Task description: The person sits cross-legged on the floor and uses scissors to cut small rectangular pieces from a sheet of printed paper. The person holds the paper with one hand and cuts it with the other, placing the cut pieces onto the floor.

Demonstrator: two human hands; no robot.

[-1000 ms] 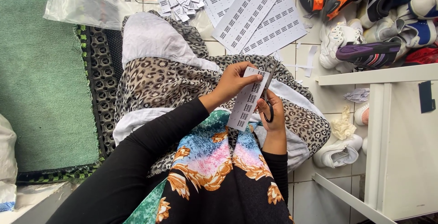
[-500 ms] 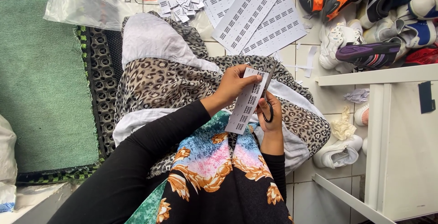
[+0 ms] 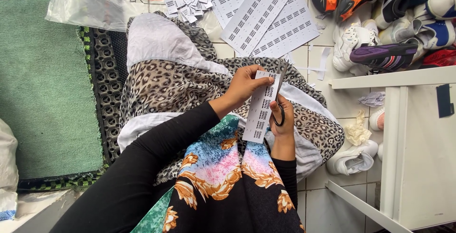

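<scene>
Left hand (image 3: 247,85) bent at wrist, fingers pinched on top of a white label strip (image 3: 262,107) held over the lap. Right hand (image 3: 283,119) closed around black-handled scissors (image 3: 279,101), blades running up the strip's right edge. Since earlier frames, barely any change; strip sits marginally more upright. Large white label sheets (image 3: 266,12) lie on the tiles above, cut label pieces (image 3: 190,1) left of them, clear plastic bag (image 3: 99,0) top left.

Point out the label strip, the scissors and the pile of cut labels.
label strip (image 3: 260,114), head view, middle of the strip held by the left hand (image 3: 244,85).
scissors (image 3: 278,115), head view, black handle loop in the right hand (image 3: 284,119).
pile of cut labels (image 3: 189,1), head view, centre of the heap.
</scene>
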